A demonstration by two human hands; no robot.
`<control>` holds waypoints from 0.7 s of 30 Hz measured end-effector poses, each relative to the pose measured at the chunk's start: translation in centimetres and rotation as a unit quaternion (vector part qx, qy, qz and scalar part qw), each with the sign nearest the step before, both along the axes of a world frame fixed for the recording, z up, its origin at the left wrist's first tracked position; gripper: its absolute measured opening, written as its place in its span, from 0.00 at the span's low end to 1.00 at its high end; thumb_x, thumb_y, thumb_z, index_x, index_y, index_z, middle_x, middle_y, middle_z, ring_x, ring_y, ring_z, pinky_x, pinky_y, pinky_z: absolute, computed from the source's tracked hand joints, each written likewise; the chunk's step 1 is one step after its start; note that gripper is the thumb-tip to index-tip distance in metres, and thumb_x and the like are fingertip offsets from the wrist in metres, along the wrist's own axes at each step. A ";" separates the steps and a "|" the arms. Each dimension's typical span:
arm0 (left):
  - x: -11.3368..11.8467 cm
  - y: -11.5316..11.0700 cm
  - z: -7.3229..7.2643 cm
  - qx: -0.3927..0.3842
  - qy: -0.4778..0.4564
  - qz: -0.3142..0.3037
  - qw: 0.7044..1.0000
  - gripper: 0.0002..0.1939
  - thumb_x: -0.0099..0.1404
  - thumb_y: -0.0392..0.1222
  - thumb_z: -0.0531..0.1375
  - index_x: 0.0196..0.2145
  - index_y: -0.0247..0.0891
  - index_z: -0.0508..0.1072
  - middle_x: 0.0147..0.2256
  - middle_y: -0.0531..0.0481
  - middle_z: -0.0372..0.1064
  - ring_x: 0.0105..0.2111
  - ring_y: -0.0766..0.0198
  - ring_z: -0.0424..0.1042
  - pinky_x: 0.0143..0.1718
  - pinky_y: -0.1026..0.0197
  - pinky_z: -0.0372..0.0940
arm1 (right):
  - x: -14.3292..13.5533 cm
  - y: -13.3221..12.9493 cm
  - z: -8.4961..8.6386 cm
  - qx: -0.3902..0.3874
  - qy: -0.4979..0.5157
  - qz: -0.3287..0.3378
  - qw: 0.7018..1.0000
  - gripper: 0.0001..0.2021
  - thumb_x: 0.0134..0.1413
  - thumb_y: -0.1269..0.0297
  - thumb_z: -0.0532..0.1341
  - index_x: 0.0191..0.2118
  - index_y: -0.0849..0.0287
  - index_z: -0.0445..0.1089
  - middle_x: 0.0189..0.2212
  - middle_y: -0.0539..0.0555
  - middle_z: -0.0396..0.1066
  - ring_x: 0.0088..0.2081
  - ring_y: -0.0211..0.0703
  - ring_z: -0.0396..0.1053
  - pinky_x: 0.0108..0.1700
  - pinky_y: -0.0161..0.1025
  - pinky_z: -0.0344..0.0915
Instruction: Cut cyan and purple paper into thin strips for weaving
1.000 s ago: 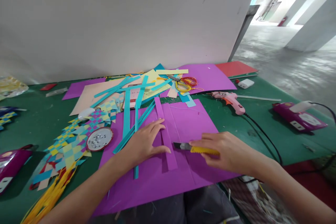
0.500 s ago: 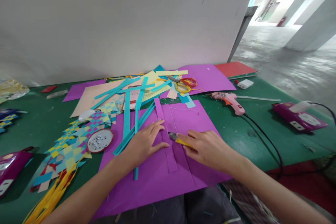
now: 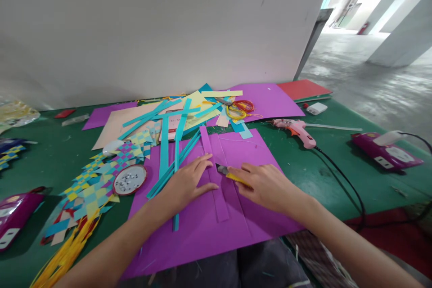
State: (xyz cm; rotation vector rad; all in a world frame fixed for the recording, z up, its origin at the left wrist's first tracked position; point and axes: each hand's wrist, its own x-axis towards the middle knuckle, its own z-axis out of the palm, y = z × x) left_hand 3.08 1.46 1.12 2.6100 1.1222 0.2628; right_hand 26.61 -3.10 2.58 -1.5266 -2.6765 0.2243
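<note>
Right hand (image 3: 266, 186) around yellow cutter (image 3: 238, 178)

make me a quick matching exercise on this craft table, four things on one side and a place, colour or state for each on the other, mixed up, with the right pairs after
Things
1. box cutter
2. glue gun
3. round dish
4. scissors

Place, colour or state
A. holding many small bits
B. pink, with a black cord
C. lying among paper strips at the back
D. gripped in the right hand

Right pairs: 1-D, 2-B, 3-A, 4-C
</note>
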 end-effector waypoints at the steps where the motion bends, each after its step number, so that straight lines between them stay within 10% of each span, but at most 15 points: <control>1: 0.0 0.0 0.0 0.001 0.001 -0.001 1.000 0.25 0.64 0.60 0.52 0.51 0.42 0.62 0.62 0.43 0.55 0.60 0.54 0.58 0.58 0.52 0.57 | 0.2 -0.1 0.0 -0.001 0.003 0.008 1.000 0.18 0.62 0.62 0.51 0.57 0.49 0.62 0.36 0.54 0.71 0.30 0.39 0.68 0.28 0.35 0.55; 21: 0.0 0.4 0.1 -0.028 0.005 0.006 1.000 0.21 0.67 0.57 0.50 0.49 0.41 0.64 0.61 0.45 0.56 0.59 0.56 0.59 0.58 0.53 0.56 | 2.7 -3.4 0.7 -0.039 0.089 0.136 0.986 0.17 0.54 0.68 0.57 0.50 0.51 0.69 0.32 0.49 0.71 0.30 0.34 0.66 0.30 0.32 0.54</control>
